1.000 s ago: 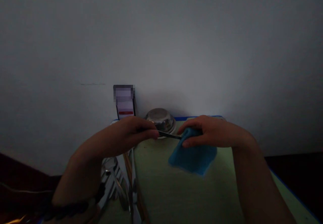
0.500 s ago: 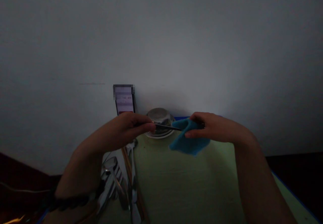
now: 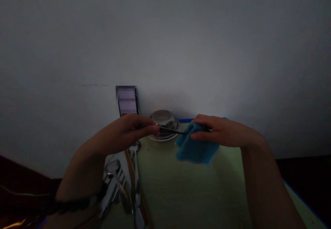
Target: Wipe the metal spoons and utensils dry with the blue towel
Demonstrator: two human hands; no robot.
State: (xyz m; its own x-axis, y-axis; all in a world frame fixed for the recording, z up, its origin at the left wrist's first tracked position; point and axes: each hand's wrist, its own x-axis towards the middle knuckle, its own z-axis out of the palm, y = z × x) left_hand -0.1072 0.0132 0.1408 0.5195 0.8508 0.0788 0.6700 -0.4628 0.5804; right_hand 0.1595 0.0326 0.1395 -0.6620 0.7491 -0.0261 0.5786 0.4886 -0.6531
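Pale grey wall (image 3: 165, 32), bare and dim, fills the upper view.

Counter (image 3: 181, 194): light green top with a blue edge, set against the wall.

Left hand (image 3: 129, 132): fingers pinched shut on one end of a thin dark utensil (image 3: 172, 131), held above the counter's far part. A dark beaded band sits on that wrist.

Right hand (image 3: 219, 131): closed round a blue cloth (image 3: 196, 148), with the utensil's other end wrapped inside it; the loose cloth hangs below the fingers, clear of the counter or barely so, hard to tell in this light.

Cutlery (image 3: 121, 187): a heap of spoons and long handles at the counter's left edge, beneath the left forearm.

Bowl (image 3: 164, 122): steel, round, at the wall, just behind the utensil.

Phone (image 3: 127, 101): upright against the wall, screen lit, left of the bowl.

Utensil: long axis nearly level, running left to right between the hands, right end a touch lower. Which end is the working end cannot be told; it is covered.

Handling note, as a judgement: the wipe goes best with the left pinch firm and the cloth squeezed evenly along the shaft, drawn in line with the axis, not across it.
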